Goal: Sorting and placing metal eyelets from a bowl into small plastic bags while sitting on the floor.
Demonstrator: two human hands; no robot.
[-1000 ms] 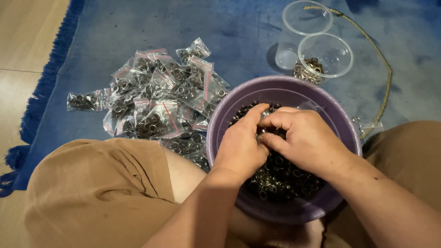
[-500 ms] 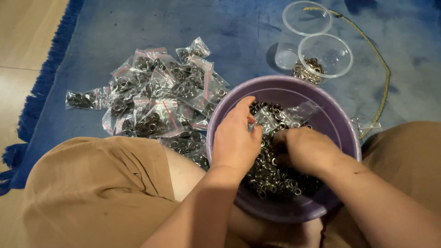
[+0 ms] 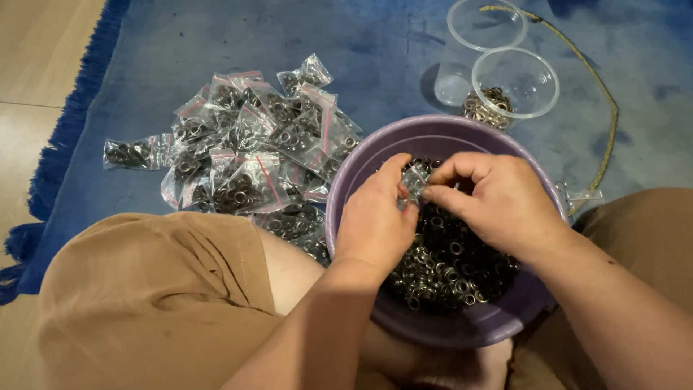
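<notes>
A purple bowl [image 3: 433, 137] sits between my knees, filled with small metal rings [image 3: 447, 260]. Over it, my left hand [image 3: 375, 220] and my right hand [image 3: 498, 198] both pinch a small clear plastic bag [image 3: 413, 179] between their fingertips. The bag is held just above the rings. To the left of the bowl lies a pile of filled clear bags [image 3: 245, 155] with red strips, each holding rings.
Two clear plastic cups stand behind the bowl: one [image 3: 514, 83] holds some rings, the other [image 3: 485, 25] looks empty. A thin cord [image 3: 603, 94] curves along the blue rug [image 3: 180, 43]. Wooden floor [image 3: 36, 65] lies at the left. My brown-clad legs [image 3: 144, 296] flank the bowl.
My hands have risen out of the rings and come together, now pinching the small clear bag above the bowl.
</notes>
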